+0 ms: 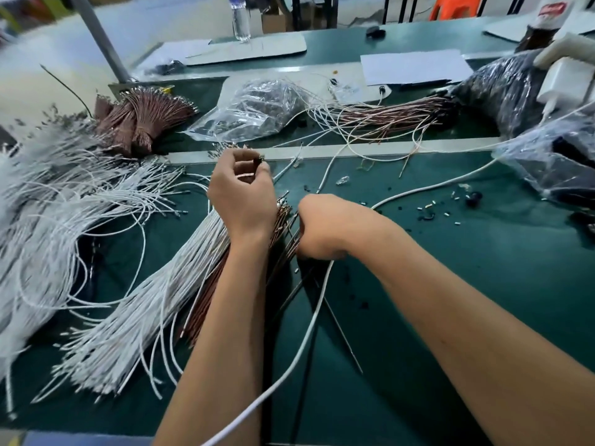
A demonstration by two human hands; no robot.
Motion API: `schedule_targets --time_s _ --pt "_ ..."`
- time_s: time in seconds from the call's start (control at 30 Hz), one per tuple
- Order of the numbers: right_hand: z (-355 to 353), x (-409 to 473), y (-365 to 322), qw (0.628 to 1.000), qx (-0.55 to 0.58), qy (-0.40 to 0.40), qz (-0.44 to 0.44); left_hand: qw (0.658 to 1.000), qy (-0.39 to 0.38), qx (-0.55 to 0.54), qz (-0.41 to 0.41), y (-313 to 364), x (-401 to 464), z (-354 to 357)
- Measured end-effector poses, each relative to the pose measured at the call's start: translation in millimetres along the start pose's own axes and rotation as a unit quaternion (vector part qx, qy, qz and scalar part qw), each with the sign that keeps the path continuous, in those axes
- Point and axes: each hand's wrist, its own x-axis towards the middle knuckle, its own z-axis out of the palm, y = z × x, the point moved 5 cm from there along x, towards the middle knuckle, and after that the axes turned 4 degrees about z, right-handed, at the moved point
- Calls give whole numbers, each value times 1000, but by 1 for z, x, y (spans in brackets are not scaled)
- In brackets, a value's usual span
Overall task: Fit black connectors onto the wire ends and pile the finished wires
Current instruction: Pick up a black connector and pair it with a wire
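My left hand is raised over the green table, its fingers curled, pinching a small black connector at the fingertips. My right hand is lower, to the right, fingers curled down into the ends of a brown wire bundle; what it grips is hidden. A thick bundle of white wires lies under my left forearm. A big loose pile of white wires spreads at the left.
Brown wire bunches lie at the back left, more brown wires at the back centre. A clear bag of parts and dark bags sit behind. Small loose connectors scatter at the right. A white cable crosses the front.
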Motion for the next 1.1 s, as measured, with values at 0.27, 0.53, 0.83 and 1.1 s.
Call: schedule_targets --time_s 0.27,0.53,0.83,1.1 --pt "5 -9 -7 998 -24 36 41 1000 0 2 19 4 -2 5" --pt "-26 12 59 982 111 79 132 997 -20 26 73 8 -11 11" --pt "-42 -10 140 649 685 322 74 953 -268 -122 72 25 -39 50" --pt "-30 -29 166 577 737 350 44 955 -251 -11 158 25 -54 64"
